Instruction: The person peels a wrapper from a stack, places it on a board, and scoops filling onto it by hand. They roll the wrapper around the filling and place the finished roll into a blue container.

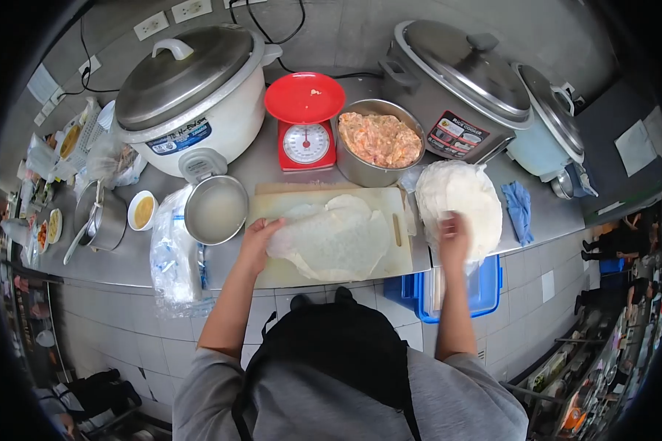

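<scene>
My left hand [261, 237] pinches the left edge of a thin, translucent white wrapper sheet [338, 241]. That sheet lies spread over a pale cutting board [279, 274], with layered, uneven edges. On the right, my right hand [454, 234] is over the front of a rounded white pile of what look like more sheets [471, 195]; its fingers are blurred and partly hidden. Behind the board stands a metal pot [368, 173] heaped with pinkish minced filling [381, 140]. Beside it is a red kitchen scale [306, 103] with small crumbs on its pan.
A saucepan of cloudy liquid [217, 210] and a plastic bag bundle [175, 246] flank the board's left. Large rice cookers [198, 81] [463, 73] line the wall. A blue cloth [518, 212] lies right; a blue bin [485, 290] stands below the counter edge.
</scene>
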The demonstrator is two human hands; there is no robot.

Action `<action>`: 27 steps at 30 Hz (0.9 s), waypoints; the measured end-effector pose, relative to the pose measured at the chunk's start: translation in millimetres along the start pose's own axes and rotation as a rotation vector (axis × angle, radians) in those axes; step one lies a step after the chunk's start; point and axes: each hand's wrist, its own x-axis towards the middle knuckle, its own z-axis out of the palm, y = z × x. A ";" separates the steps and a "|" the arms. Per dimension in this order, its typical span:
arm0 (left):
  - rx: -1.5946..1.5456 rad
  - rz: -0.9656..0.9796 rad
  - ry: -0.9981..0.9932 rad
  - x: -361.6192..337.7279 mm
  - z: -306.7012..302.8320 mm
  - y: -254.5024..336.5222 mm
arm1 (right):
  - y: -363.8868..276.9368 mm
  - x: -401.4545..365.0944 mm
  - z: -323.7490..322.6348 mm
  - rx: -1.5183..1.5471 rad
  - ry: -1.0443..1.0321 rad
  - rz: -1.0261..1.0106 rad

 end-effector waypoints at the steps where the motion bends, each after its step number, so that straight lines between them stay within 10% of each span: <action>1: 0.063 0.008 0.014 -3.3 10.0 4.9 | -7.5 -17.6 27.2 -0.029 -0.137 0.000; 4: 0.218 0.079 -0.027 -15.4 32.7 20.1 | -19.6 -63.2 78.1 -0.410 -0.045 -0.367; 9: 0.500 0.055 -0.341 -18.9 25.6 28.0 | -14.9 -63.4 91.1 -0.099 -0.217 -0.275; 16: 0.472 0.424 -0.127 -64.4 30.3 42.3 | -46.2 -10.2 48.3 0.662 -0.364 0.167; 25: 0.785 0.497 0.012 -57.2 2.4 -1.3 | -22.5 -14.8 78.2 0.364 -0.410 0.124; 27: 0.912 0.477 0.117 -51.5 -2.6 -16.9 | -3.8 -23.2 90.3 0.184 -0.326 -0.142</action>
